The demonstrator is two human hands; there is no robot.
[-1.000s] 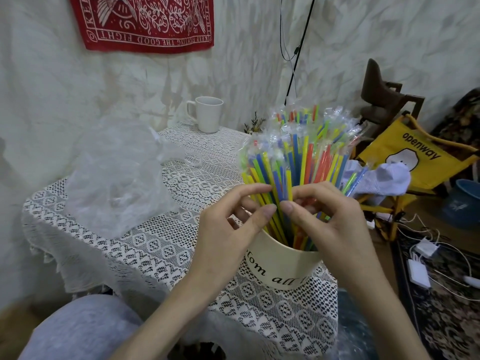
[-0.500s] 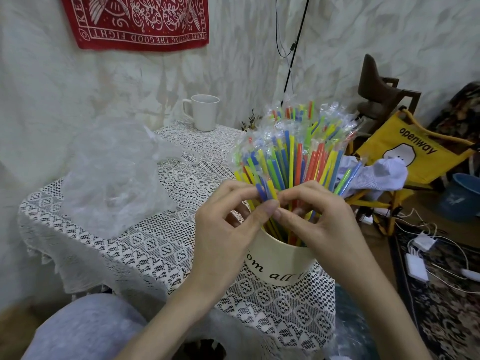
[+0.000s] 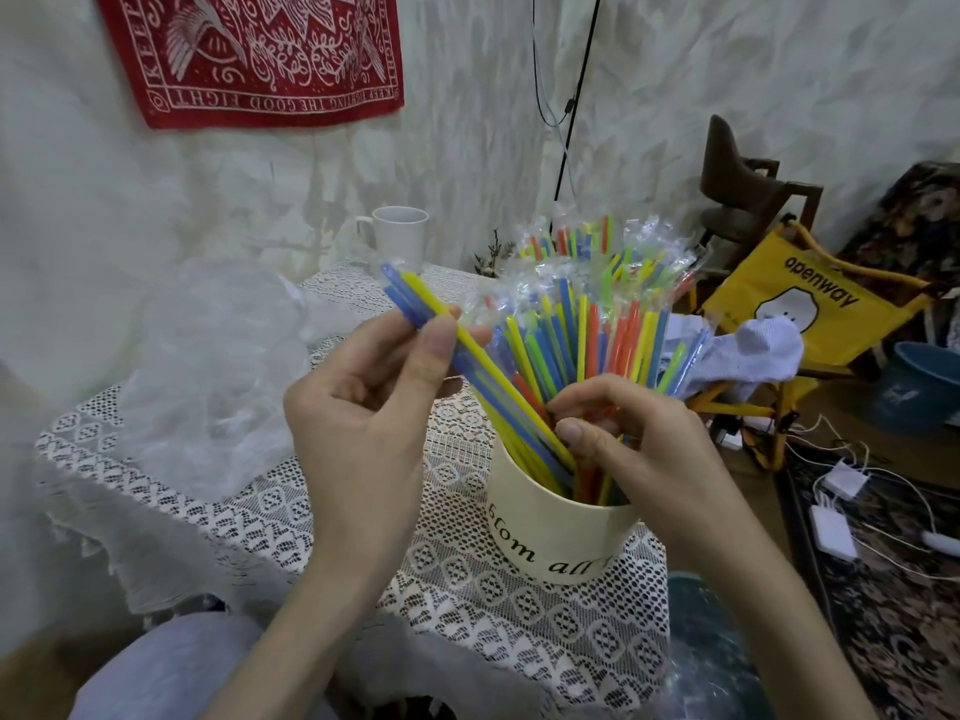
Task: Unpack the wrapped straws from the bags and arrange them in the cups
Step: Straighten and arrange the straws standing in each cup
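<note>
A cream cup (image 3: 550,532) with black lettering stands near the table's front right and is packed with wrapped straws (image 3: 587,324) in blue, yellow, green, orange and red. My left hand (image 3: 363,423) pinches a few blue and yellow straws (image 3: 415,298) and tilts them leftward out of the bunch, their lower ends still in the cup. My right hand (image 3: 634,439) curls its fingers round the straws just above the cup's rim. A white mug (image 3: 400,239) stands empty-looking at the table's far edge.
Crumpled clear plastic bags (image 3: 208,366) lie on the left of the lace tablecloth (image 3: 249,517). A yellow folding chair (image 3: 800,314) with a white cloth stands right of the table. Chargers and cables (image 3: 841,491) lie on the patterned rug. A blue tub (image 3: 919,387) sits far right.
My left hand has drawn a few blue and yellow straws up and to the left, away from the bunch. My right hand has sunk lower, to the cup's rim.
</note>
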